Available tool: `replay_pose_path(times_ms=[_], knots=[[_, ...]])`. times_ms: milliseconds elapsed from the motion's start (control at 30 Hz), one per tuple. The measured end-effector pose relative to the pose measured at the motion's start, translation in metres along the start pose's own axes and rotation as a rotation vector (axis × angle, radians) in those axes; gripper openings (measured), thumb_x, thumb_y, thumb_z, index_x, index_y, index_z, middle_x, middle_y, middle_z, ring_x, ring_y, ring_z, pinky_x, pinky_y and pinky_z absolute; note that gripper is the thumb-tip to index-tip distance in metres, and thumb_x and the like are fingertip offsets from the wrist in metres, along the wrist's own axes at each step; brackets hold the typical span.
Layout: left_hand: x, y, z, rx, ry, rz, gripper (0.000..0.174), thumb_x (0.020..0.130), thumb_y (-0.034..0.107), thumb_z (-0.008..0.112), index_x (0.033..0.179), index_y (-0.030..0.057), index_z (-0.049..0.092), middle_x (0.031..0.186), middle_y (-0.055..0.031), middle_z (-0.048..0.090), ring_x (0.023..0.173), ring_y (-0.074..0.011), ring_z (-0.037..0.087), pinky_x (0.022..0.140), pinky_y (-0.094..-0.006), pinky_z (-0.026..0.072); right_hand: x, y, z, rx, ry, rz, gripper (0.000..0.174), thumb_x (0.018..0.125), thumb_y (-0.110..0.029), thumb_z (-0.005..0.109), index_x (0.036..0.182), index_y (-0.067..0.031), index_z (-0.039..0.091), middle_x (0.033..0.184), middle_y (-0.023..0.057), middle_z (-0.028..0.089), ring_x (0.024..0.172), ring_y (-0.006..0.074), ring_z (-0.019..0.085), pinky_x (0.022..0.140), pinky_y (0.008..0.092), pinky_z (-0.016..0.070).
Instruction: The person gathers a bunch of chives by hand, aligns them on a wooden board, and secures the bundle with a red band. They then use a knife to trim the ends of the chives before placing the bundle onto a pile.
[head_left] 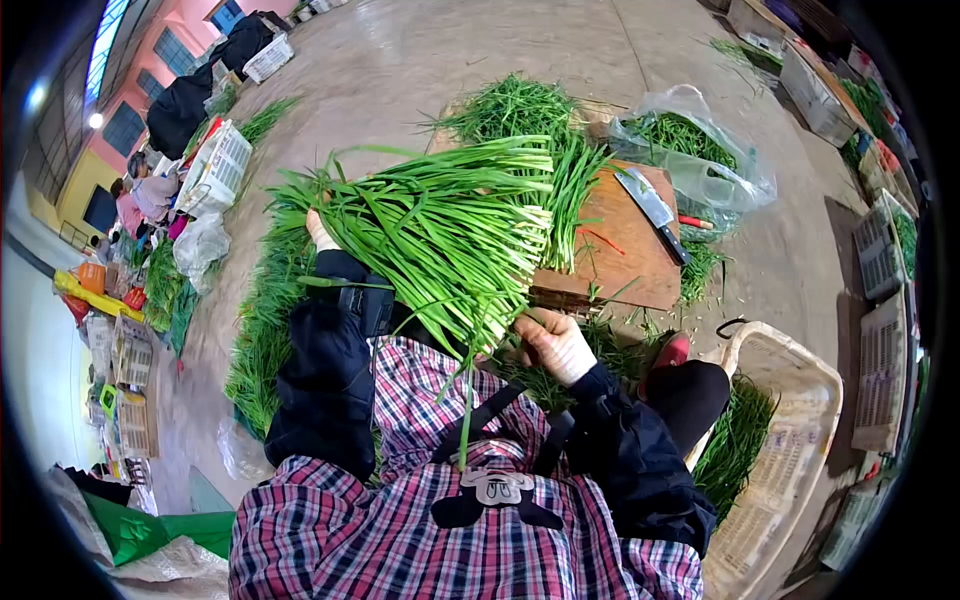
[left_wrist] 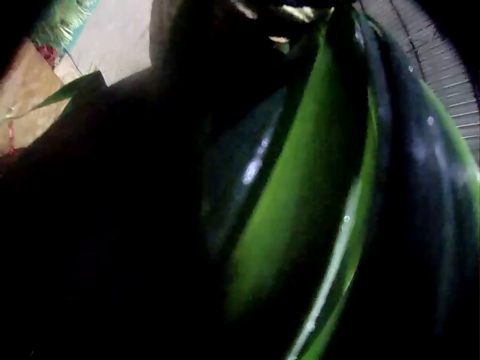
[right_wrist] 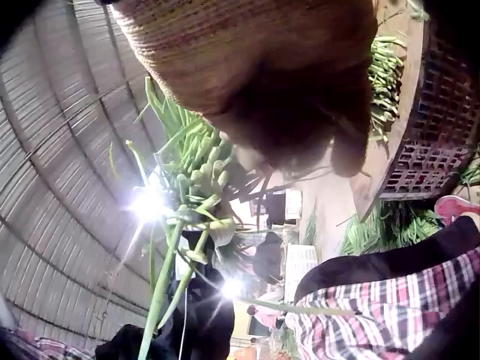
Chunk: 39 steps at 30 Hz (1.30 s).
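Note:
A large bunch of garlic chives [head_left: 450,225] lies fanned across the person's front, pale cut ends to the right and green leaves to the left. My left hand [head_left: 321,228] holds it from below at the leafy side, its fingers mostly hidden by the leaves. Dark, close-up chive leaves [left_wrist: 292,202] fill much of the left wrist view. At the bunch's near right corner, my right hand [head_left: 552,342] has curled fingers and pinches at the stalk ends. From the right wrist, the gloved hand [right_wrist: 262,67] shows beside the stalks [right_wrist: 199,169]. Several loose stalks hang down over the checked apron [head_left: 410,390].
Beyond the bunch, a knife [head_left: 650,210] lies on a wooden board [head_left: 625,255], beside more chives [head_left: 575,190]. A clear plastic bag [head_left: 745,185] of greens stands behind. A white basket [head_left: 815,400] is at right; heaped chives [head_left: 262,345] lie at left.

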<state>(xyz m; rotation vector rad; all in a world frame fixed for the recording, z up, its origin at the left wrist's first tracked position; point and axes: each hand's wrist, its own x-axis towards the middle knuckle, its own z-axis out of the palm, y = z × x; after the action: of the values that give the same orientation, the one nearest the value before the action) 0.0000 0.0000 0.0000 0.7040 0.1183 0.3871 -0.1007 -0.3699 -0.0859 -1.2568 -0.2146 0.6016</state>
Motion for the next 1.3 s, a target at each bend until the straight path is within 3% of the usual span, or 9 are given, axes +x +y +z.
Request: replay_pose_path(times_ms=[167, 233, 300, 467, 567, 700, 933, 1133, 1300], knots=[[-0.015, 0.011, -0.009, 0.026, -0.131, -0.096, 0.041, 0.089, 0.037, 0.046, 0.102, 0.0013, 0.061, 0.099, -0.0210, 0.063, 0.087, -0.0368, 0.060, 0.079, -0.0522, 0.0507, -0.058, -0.004, -0.062, -0.173, -0.110, 0.255, 0.027, 0.091, -0.032, 0.057, 0.095, -0.0061, 0.064, 0.077, 0.0051, 0.065, 0.060, 0.0128, 0.053, 0.057, 0.0245, 0.0423], [-0.005, 0.017, -0.005, 0.040, 0.070, -0.068, 0.044, 0.088, 0.041, 0.047, 0.099, 0.0006, 0.061, 0.099, -0.0214, 0.063, 0.083, -0.0376, 0.060, 0.077, -0.0513, 0.0517, -0.067, -0.008, -0.070, -1.459, -0.112, 0.254, 0.036, 0.080, -0.036, 0.066, 0.106, -0.0118, 0.063, 0.080, 0.0125, 0.065, 0.075, 0.0297, 0.062, 0.068, 0.0381, 0.0483], [-0.006, 0.019, 0.006, 0.188, 0.233, -0.054, 0.045, 0.087, 0.041, 0.048, 0.099, -0.0006, 0.061, 0.099, -0.0223, 0.063, 0.083, -0.0379, 0.060, 0.076, -0.0511, 0.0518, -0.073, -0.029, -0.065, -1.770, 0.010, 0.150, 0.057, 0.073, -0.041, 0.070, 0.120, -0.0129, 0.054, 0.095, 0.0110, 0.063, 0.094, 0.0298, 0.060, 0.081, 0.0421, 0.0462], [-0.032, 0.003, 0.053, 0.039, 0.216, -0.013, 0.039, 0.087, 0.035, 0.050, 0.087, -0.0026, 0.057, 0.083, -0.0220, 0.063, 0.071, -0.0367, 0.060, 0.067, -0.0494, 0.0526, -0.041, -0.101, 0.000, -1.075, 0.160, -0.467, 0.072, 0.066, -0.044, 0.074, 0.124, -0.0077, 0.050, 0.115, 0.0158, 0.057, 0.105, 0.0334, 0.055, 0.088, 0.0409, 0.0440], [-0.031, -0.001, 0.064, 0.078, 0.212, -0.065, 0.032, 0.087, 0.030, 0.050, 0.085, -0.0013, 0.057, 0.081, -0.0210, 0.063, 0.068, -0.0345, 0.060, 0.065, -0.0467, 0.0537, -0.015, -0.111, 0.037, -1.036, 0.212, -0.607, 0.061, 0.071, -0.038, 0.071, 0.121, -0.0092, 0.052, 0.105, 0.0151, 0.061, 0.095, 0.0318, 0.058, 0.082, 0.0412, 0.0465], [-0.004, -0.003, 0.036, 0.139, 0.114, -0.004, 0.028, 0.088, 0.028, 0.054, 0.080, 0.0011, 0.057, 0.077, -0.0174, 0.063, 0.065, -0.0314, 0.060, 0.061, -0.0445, 0.0538, 0.011, -0.056, 0.029, -1.123, 0.164, -0.681, 0.017, 0.078, -0.024, 0.064, 0.079, -0.0083, 0.058, 0.069, 0.0120, 0.059, 0.070, 0.0322, 0.059, 0.065, 0.0408, 0.0464], [0.003, 0.011, 0.022, 0.082, 0.184, -0.012, 0.047, 0.085, 0.044, 0.048, 0.100, 0.0020, 0.061, 0.098, -0.0184, 0.063, 0.084, -0.0355, 0.059, 0.074, -0.0485, 0.0508, -0.062, -0.020, -0.051, -1.748, -0.070, 0.191, 0.037, 0.072, -0.036, 0.070, 0.097, -0.0100, 0.064, 0.099, 0.0126, 0.065, 0.096, 0.0309, 0.060, 0.081, 0.0433, 0.0472], [-0.013, -0.006, 0.034, 0.108, 0.211, -0.019, 0.063, 0.085, 0.048, 0.039, 0.114, -0.0056, 0.055, 0.113, -0.0239, 0.059, 0.098, -0.0407, 0.056, 0.087, -0.0521, 0.0461, -0.033, -0.031, 0.002, -0.160, -0.131, -0.001, 0.058, 0.085, -0.029, 0.061, 0.131, 0.0015, 0.044, 0.121, 0.0140, 0.057, 0.113, 0.0202, 0.052, 0.098, 0.0302, 0.0388], [-0.009, -0.022, 0.017, -0.030, 0.272, 0.152, 0.065, 0.084, 0.053, 0.031, 0.118, 0.0031, 0.055, 0.120, -0.0219, 0.055, 0.104, -0.0424, 0.053, 0.089, -0.0584, 0.0425, -0.014, -0.025, 0.055, 0.537, -0.115, 0.180, 0.033, 0.089, -0.029, 0.058, 0.107, -0.0008, 0.056, 0.088, 0.0045, 0.061, 0.070, 0.0169, 0.060, 0.067, 0.0301, 0.0498]])
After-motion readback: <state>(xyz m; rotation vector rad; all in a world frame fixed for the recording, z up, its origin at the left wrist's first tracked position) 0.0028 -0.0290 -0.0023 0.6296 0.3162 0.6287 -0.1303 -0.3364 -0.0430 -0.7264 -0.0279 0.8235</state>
